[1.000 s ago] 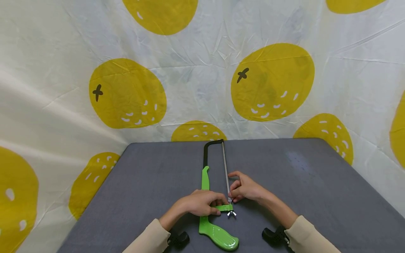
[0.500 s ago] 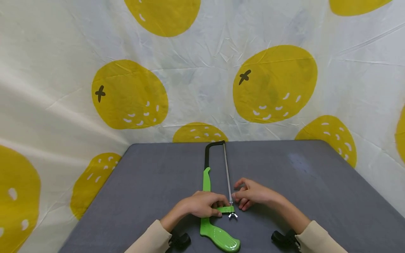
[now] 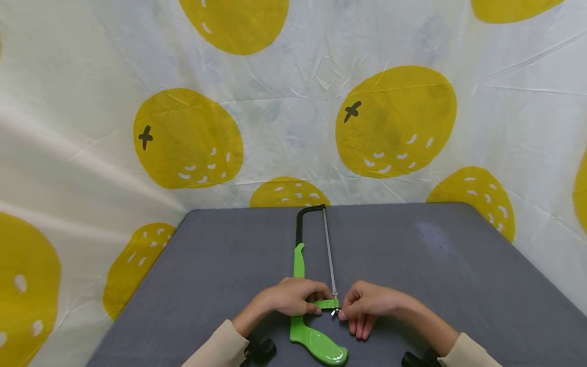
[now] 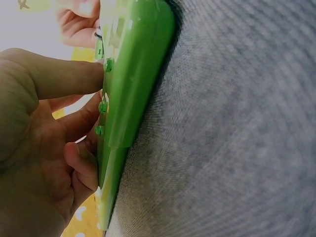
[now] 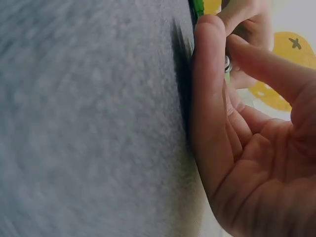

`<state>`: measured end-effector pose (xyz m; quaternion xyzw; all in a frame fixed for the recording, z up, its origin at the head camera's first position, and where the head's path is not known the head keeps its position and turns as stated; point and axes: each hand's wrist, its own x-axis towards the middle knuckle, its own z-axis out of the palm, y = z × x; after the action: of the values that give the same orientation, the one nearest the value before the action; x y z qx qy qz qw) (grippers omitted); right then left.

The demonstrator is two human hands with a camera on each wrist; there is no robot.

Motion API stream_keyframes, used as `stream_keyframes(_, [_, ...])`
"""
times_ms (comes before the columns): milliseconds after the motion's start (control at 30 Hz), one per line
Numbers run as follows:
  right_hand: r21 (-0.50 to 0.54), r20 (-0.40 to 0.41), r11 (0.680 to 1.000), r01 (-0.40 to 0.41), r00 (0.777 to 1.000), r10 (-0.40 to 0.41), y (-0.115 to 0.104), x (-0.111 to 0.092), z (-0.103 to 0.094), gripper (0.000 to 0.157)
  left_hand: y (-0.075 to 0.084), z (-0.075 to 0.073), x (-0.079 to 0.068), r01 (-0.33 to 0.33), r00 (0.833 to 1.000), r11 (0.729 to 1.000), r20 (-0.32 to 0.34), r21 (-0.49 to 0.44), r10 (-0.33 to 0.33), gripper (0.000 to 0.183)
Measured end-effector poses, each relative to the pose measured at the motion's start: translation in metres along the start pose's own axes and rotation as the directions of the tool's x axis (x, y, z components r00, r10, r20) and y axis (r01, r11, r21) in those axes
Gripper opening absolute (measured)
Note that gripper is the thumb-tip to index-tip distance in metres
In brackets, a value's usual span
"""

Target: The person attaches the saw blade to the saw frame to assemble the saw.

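Observation:
A hacksaw point(image 3: 299, 262) with a green handle and a black front frame lies flat on the grey table. Its thin blade point(image 3: 328, 244) runs along the right side, ending at a green bracket point(image 3: 326, 304). My left hand point(image 3: 293, 296) holds the frame by this bracket, thumb and fingers on either side; the left wrist view has the thumb against the green handle part point(image 4: 140, 74). At the bracket's near end, the thumb and forefinger of my right hand point(image 3: 371, 305) pinch a silver wing nut point(image 3: 334, 313), partly hidden by the fingertips. The right hand's other fingers hang toward the table.
The grey table point(image 3: 229, 244) reaches back to a pale curtain point(image 3: 284, 127) printed with yellow fruit. Black wrist devices point(image 3: 262, 351) sit under both forearms near the front.
My right hand has left the blade's near end, moved out to the right, then come down to the wing nut. The left hand and the hacksaw have stayed in place.

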<state>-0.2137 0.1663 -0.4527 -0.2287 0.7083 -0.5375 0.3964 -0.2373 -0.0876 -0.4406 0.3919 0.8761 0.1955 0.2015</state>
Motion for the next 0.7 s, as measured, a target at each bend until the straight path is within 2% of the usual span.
stream_keyframes(233, [0.034,0.011,0.999,0.000,1.000,0.000,0.0045,0.0016,0.0005,0.026,-0.0008,0.0018,0.0011,0.001,1.000,1.000,0.000,-0.001,-0.001,0.028])
stream_keyframes(700, [0.067,0.023,0.998,-0.005,1.000,0.003,0.0083,0.0046,-0.0018,0.024,0.0007,-0.0009,0.0009,0.019,1.000,1.000,0.004,-0.008,-0.019,0.029])
